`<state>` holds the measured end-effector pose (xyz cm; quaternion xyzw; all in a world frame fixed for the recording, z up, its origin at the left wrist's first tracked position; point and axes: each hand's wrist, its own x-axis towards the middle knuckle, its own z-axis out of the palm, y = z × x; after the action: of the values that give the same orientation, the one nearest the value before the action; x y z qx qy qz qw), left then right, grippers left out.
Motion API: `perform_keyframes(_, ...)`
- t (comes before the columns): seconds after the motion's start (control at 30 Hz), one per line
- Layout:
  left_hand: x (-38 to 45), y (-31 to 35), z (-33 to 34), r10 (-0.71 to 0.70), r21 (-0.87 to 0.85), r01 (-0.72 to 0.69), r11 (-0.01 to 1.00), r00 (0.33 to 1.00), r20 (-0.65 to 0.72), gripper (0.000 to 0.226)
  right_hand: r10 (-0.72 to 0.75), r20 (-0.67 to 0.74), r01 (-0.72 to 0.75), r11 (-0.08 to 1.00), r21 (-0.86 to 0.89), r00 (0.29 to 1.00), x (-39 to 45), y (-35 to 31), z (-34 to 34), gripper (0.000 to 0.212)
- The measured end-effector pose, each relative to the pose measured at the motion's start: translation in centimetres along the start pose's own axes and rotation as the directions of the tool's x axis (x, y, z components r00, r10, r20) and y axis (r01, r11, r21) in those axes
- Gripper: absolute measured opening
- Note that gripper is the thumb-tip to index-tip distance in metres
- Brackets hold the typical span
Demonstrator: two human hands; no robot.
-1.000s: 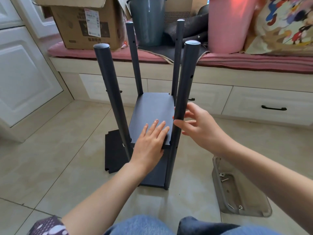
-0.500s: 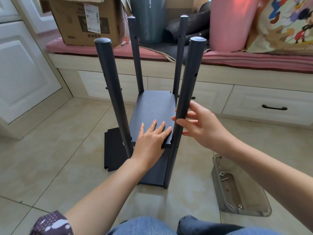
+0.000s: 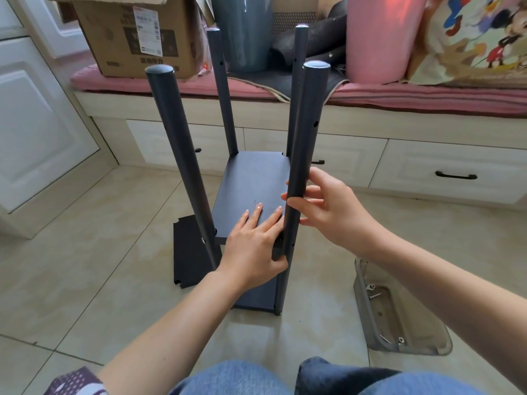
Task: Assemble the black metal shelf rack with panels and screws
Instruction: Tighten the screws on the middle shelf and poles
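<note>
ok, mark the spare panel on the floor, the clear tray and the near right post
spare panel (image 3: 186,253): head view, flat top face.
clear tray (image 3: 360,283): head view, left wall.
near right post (image 3: 309,118): head view, upper shaft.

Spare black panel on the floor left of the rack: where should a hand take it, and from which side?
Grip the spare panel by its long left edge, coming from the left. It lies flat on the tiles; its right side runs behind the front left post, and the left edge is bare.
</note>
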<state>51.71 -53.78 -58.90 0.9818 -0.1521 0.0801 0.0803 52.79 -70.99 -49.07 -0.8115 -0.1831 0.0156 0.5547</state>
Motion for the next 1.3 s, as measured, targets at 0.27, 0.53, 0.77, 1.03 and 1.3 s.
perform_keyframes(0.27, 0.1, 0.5, 0.2, -0.087, -0.057, 0.084, 0.995, 0.995, -0.049, 0.067, 0.047, -0.003, -0.046, 0.989, 0.137, 0.999, 0.0, 0.6, -0.3, 0.020)
perform_keyframes(0.53, -0.2, 0.7, 0.3, -0.076, -0.004, 0.076, 0.997, 0.994, -0.080, 0.064, 0.124, -0.049, -0.117, 0.984, 0.131, 0.991, -1.5, 6.5, -3.1, 0.012)
perform_keyframes(0.77, -0.4, 1.4, 0.5, -0.063, 0.023, 0.069, 0.997, 0.979, -0.196, 0.054, 0.403, -0.119, -0.402, 0.915, 0.031, 0.908, -5.4, 16.8, -7.5, 0.009)
perform_keyframes(1.03, -0.3, 1.6, 1.7, 0.027, 0.126, 0.027, 0.992, 0.915, -0.404, 0.045, 0.628, -0.120, -0.628, 0.704, -0.332, 0.769, -9.9, 26.8, -9.2, 0.008)
perform_keyframes(1.3, -0.2, 1.6, 2.4, 0.039, 0.177, 0.041, 0.983, 0.905, -0.424, 0.047, 0.833, 0.036, -0.591, 0.421, -0.688, 0.551, -10.9, 32.6, -7.8, 0.023)
